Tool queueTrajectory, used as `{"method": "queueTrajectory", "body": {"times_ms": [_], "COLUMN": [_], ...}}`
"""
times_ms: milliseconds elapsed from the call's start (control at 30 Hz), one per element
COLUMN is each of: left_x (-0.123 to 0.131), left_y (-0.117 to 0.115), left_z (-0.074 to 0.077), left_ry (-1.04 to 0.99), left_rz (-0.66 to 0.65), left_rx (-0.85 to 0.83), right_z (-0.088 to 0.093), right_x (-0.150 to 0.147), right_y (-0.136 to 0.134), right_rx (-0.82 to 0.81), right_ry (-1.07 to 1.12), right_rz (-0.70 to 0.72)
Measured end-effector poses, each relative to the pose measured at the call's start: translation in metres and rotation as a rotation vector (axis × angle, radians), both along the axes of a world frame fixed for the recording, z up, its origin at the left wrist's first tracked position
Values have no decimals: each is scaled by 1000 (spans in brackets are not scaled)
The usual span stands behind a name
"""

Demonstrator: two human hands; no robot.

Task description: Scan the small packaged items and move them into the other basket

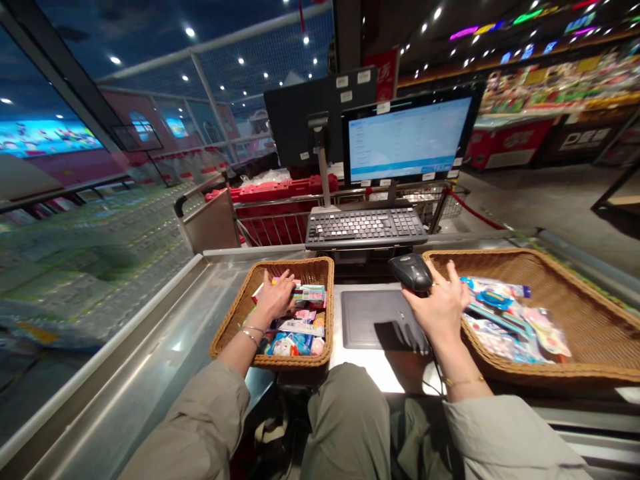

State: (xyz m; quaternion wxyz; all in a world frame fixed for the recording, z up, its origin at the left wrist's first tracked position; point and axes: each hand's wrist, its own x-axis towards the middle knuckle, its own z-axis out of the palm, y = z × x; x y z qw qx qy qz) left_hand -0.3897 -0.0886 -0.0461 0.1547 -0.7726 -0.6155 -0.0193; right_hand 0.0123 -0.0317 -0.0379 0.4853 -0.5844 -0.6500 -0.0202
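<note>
My left hand (276, 297) reaches into the left wicker basket (219, 343), its fingers apart over small packaged goods. Beside its fingertips lies a teal-striped package (313, 293); whether the hand touches it I cannot tell. A blue packet with a cartoon figure (287, 344) lies nearer me in that basket. My right hand (440, 300) is closed around a black barcode scanner (411, 272), whose handle is mostly hidden. It is held by the left rim of the right wicker basket (575, 369), where several packaged items (500, 320) lie on the left side.
A dark grey pad (367, 320) lies between the baskets on the metal counter (175, 320). Behind it stand a black keyboard (365, 225) and a lit monitor (410, 140). A second screen (300, 120) shows its back. Red crates (275, 192) and a metal trolley stand beyond.
</note>
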Motion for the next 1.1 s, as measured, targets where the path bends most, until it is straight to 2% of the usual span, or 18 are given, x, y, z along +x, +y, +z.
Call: {"method": "queueTrajectory", "body": {"times_ms": [267, 567, 1100], "left_x": [24, 60, 128], "left_y": [-4, 3, 27], "left_z": [37, 65, 63], "left_ry": [-75, -150, -195], "left_rz": [96, 171, 93], "left_rx": [166, 289, 355], "right_z": [1, 3, 12], "right_x": [0, 0, 0], "right_y": [-1, -4, -14], "right_rx": [20, 67, 160], "right_ry": [-36, -88, -175], "right_rz": [6, 38, 62]}}
